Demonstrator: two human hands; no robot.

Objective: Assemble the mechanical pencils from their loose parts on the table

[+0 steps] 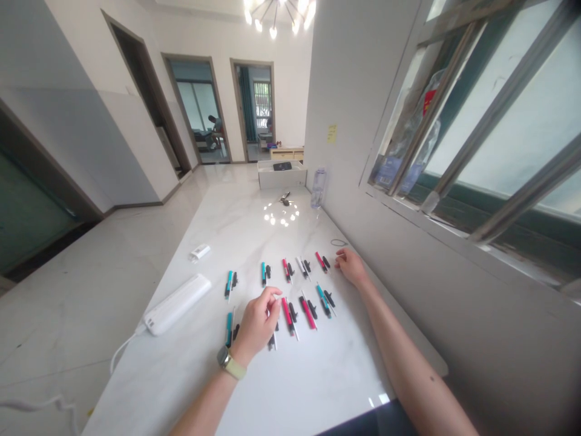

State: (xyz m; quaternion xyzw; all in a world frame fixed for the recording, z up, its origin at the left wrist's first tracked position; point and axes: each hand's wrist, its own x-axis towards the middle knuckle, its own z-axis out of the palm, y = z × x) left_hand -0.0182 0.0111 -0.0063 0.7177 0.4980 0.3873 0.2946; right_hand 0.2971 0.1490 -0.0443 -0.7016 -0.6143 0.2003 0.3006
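Observation:
Two rows of pens taken apart lie on the white marbled table, with blue, red and white barrels, black caps and thin refills beside them. My left hand (258, 322), a watch on its wrist, hangs over the near row with fingers loosely curled and thumb apart. It holds nothing that I can see and partly hides a pen behind it. To its right lie a red pen barrel (287, 315), another red barrel (308, 312) and a blue barrel (324, 299). My right hand (350, 265) rests by the far row's last red barrel (321, 261), fingers bent and apart, visibly holding nothing.
A white power strip (177, 304) with its cord and a small white box-shaped item (199, 252) lie at the left. Farther back are keys (285, 200), a clear bottle (318, 188) and an open white box (281, 177). A wall and barred window border the right side.

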